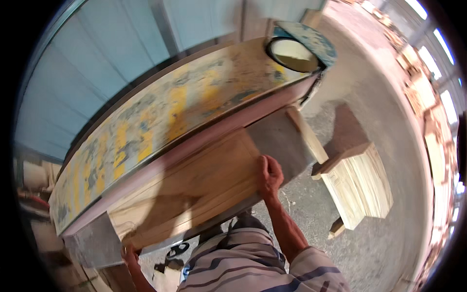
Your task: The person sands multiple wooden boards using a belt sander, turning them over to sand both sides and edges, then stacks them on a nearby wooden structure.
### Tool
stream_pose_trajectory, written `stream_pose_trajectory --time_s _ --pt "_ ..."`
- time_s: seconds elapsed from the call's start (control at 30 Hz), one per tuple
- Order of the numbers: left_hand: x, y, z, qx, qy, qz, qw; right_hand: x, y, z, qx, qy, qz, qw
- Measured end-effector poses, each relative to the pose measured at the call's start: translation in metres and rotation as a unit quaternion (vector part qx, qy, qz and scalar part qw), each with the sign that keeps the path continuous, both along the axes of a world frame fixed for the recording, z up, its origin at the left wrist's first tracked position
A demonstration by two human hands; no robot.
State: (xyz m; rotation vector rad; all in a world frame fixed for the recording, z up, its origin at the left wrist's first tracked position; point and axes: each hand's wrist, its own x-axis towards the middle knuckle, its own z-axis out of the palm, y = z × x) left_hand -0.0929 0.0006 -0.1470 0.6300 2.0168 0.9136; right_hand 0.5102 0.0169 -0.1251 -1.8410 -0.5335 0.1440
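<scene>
A wide, flat wooden board [194,180] lies on the grey metal bed [282,138] of a machine, its far long edge along a pinkish-red side strip [204,134]. My left hand [130,254] grips the board's near left corner, with its fingers partly hidden by the edge. At the opposite end, my right hand [270,176] is closed against the board's right edge, fingers curled. Shadow covers much of the board's surface.
Behind the board runs a long machine cover [160,117] with worn yellow stripes, carrying a round, black-rimmed opening or disc [294,54] at its right end. To the right, stacked pale wooden boards [360,185] rest on a wooden support above the concrete floor. A bluish wall [107,53] stands behind.
</scene>
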Motion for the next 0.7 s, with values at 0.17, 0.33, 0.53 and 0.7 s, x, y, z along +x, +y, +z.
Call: stream_pose_trajectory --time_s 0.17,0.33,0.53,0.7 --pt "-0.004 -0.011 -0.041 0.028 -0.104 0.047 0.993 0.07 -0.013 -0.042 -0.013 -0.045 0.014 0.999" --pt "0.086 0.0 -0.002 0.012 0.125 0.011 0.992 0.066 -0.003 0.02 0.034 0.097 0.015 0.995" --pt "0.046 -0.003 0.022 -0.015 0.075 0.045 0.996 0.028 -0.006 0.012 0.018 0.096 0.074 0.992" --pt "0.099 -0.005 0.023 -0.007 0.106 0.026 0.994 0.067 0.002 0.007 0.093 0.123 -0.009 0.988"
